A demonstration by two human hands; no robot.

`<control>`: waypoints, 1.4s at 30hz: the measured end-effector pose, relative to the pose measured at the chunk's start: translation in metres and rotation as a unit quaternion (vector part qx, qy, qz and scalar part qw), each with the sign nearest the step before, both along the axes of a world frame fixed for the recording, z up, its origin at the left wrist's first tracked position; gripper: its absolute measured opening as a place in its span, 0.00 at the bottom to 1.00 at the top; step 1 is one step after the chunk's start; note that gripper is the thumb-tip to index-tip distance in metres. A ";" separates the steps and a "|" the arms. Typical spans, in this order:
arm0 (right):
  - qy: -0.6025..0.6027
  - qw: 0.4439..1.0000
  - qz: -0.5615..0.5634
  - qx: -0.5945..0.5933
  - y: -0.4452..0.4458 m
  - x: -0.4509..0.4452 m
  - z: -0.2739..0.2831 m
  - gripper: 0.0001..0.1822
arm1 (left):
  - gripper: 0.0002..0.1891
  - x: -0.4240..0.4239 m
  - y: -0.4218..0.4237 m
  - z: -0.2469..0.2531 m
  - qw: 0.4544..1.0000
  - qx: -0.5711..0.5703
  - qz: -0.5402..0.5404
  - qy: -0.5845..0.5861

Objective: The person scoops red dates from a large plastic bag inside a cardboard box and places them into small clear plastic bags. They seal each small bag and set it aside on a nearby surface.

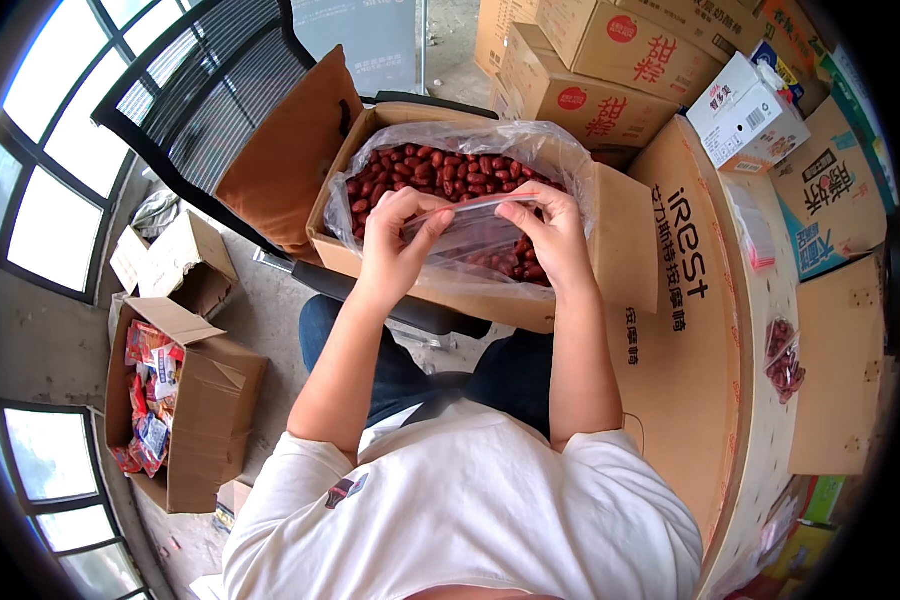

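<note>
A clear zip-lock plastic bag (465,234) with a red zip strip hangs between my hands. My left hand (409,225) pinches its top edge near one end, and my right hand (544,217) pinches the other end. Dark red dates show low at the bag's right side; whether they lie inside it or behind it I cannot tell. Just beyond my hands stands an open cardboard box (450,300) with a clear plastic liner (540,139), holding a large heap of red dates (450,169).
A mesh-backed chair (217,97) holds a brown cushion (300,150). To the left stands a cardboard box of wrapped packets (214,420). At the right, a long surface (757,375) bears a filled bag of dates (784,360) and a stack of clear bags (754,229). Cartons (577,97) are piled ahead.
</note>
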State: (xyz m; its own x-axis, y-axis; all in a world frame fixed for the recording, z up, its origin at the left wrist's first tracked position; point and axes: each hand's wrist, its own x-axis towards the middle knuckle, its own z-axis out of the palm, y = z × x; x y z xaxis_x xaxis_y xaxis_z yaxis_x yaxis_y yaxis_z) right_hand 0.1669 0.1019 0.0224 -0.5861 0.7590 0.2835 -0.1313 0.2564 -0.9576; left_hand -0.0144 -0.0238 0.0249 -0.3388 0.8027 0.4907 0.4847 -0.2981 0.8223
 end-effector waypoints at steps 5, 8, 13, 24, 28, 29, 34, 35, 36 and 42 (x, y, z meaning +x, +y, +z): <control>0.014 0.999 -0.027 -0.010 0.010 -0.003 0.012 0.04 | 0.13 -0.007 0.003 0.030 0.970 0.099 0.084 0.204; 0.010 1.000 -0.023 -0.017 0.013 -0.003 0.017 0.03 | 0.16 -0.012 0.004 0.036 0.948 0.105 0.059 0.293; 0.005 1.000 -0.006 -0.023 0.015 -0.001 0.023 0.03 | 0.09 -0.010 0.014 0.036 0.958 0.083 0.084 0.262; 0.007 1.000 0.010 0.007 0.044 -0.004 0.028 0.06 | 0.05 -0.020 0.047 0.032 0.987 0.039 0.007 0.154; -0.028 0.999 0.005 0.024 0.040 -0.005 0.024 0.05 | 0.06 -0.021 0.049 0.021 0.986 0.027 -0.016 0.165; -0.051 0.998 0.003 0.038 0.038 -0.005 0.024 0.04 | 0.05 -0.020 0.049 0.021 0.990 -0.011 -0.028 0.141; -0.097 0.990 0.004 0.104 0.039 -0.010 0.021 0.08 | 0.05 -0.018 0.048 0.019 0.988 -0.046 -0.072 0.130; -0.082 0.976 -0.055 0.195 0.037 -0.013 0.022 0.09 | 0.05 -0.018 0.048 0.016 0.988 -0.054 -0.086 0.119; -0.065 0.950 -0.114 0.284 0.035 -0.017 0.024 0.10 | 0.05 -0.018 0.049 0.011 0.993 -0.062 -0.080 0.059; -0.013 0.933 -0.215 0.289 0.002 -0.037 0.019 0.11 | 0.05 -0.002 0.049 -0.007 0.972 -0.075 -0.077 -0.207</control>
